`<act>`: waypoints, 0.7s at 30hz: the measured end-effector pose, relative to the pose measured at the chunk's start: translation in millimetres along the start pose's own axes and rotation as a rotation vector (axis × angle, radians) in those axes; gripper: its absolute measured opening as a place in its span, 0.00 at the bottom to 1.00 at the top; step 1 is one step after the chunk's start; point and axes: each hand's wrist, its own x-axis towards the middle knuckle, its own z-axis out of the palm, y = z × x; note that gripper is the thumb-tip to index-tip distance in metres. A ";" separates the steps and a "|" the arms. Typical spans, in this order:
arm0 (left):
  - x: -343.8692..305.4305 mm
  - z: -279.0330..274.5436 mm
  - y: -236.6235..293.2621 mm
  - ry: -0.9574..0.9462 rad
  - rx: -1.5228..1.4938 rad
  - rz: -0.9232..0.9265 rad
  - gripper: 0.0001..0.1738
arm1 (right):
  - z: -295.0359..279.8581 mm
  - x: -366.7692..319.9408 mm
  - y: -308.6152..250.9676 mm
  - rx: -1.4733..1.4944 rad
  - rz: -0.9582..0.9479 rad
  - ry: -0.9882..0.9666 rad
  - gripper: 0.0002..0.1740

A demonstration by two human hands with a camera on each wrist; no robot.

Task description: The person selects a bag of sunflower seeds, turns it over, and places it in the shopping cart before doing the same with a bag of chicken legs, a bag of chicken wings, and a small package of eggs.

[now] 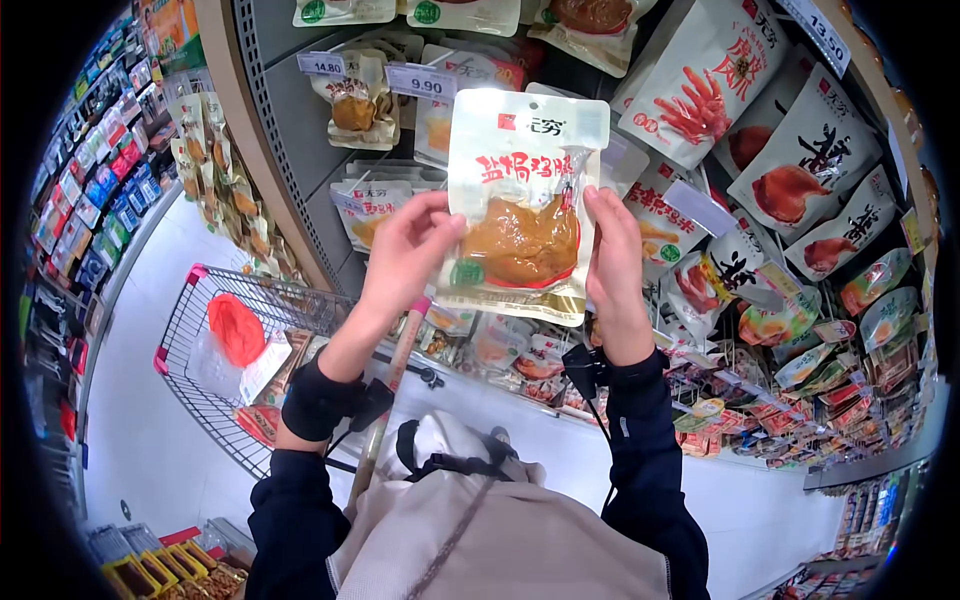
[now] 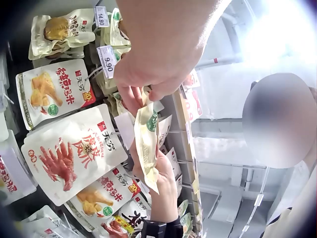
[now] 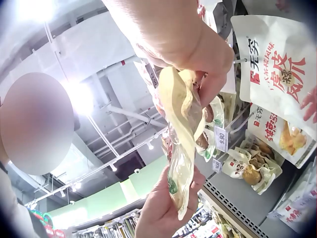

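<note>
A sealed snack pouch (image 1: 522, 240) with a brown chicken leg showing through its clear window is held upright before the shelves. My left hand (image 1: 408, 250) pinches its left edge, thumb on the front. On the opposite edge, my right hand (image 1: 614, 250) grips it with the thumb along the front and the fingers behind, mostly hidden. In the left wrist view the pouch (image 2: 147, 141) appears nearly edge-on between both hands. The right wrist view shows the pouch's side (image 3: 179, 144) bulging slightly, with the right hand (image 3: 198, 54) above and the left hand (image 3: 166, 206) below.
Hanging snack bags (image 1: 700, 85) fill the rack ahead, with price tags (image 1: 421, 82) on the hooks. A wire shopping cart (image 1: 205, 400) stands at the left, holding a red item (image 1: 236, 330). Its handle (image 1: 400, 365) passes below my left arm. More shelves (image 1: 110, 190) line the far left.
</note>
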 end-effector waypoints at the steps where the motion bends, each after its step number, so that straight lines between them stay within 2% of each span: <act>1: 0.9 -1.7 -1.9 0.005 0.007 -0.025 0.13 | 0.0 -0.4 -0.1 0.029 0.009 -0.017 0.07; 5: 1.0 -4.4 -3.1 0.015 0.034 -0.039 0.12 | 2.1 -2.7 1.8 0.038 -0.019 -0.009 0.07; 8: -3.0 -3.0 -7.3 0.046 -0.001 0.037 0.11 | 2.0 -6.5 6.5 0.025 -0.078 -0.019 0.09; 11: -7.4 -5.8 -15.1 0.064 0.111 0.078 0.09 | 5.8 -15.3 9.6 0.000 -0.150 -0.022 0.10; 16: -11.5 -6.3 -14.4 0.039 0.209 0.124 0.08 | 0.5 -19.6 13.5 0.023 -0.146 -0.041 0.11; 19: -14.0 1.9 -7.2 0.154 0.159 0.159 0.11 | 2.0 -20.2 11.9 -0.013 -0.128 0.030 0.10; 21: -21.1 1.6 -8.4 0.245 0.500 0.516 0.17 | 1.3 -19.9 13.4 0.028 -0.133 0.097 0.10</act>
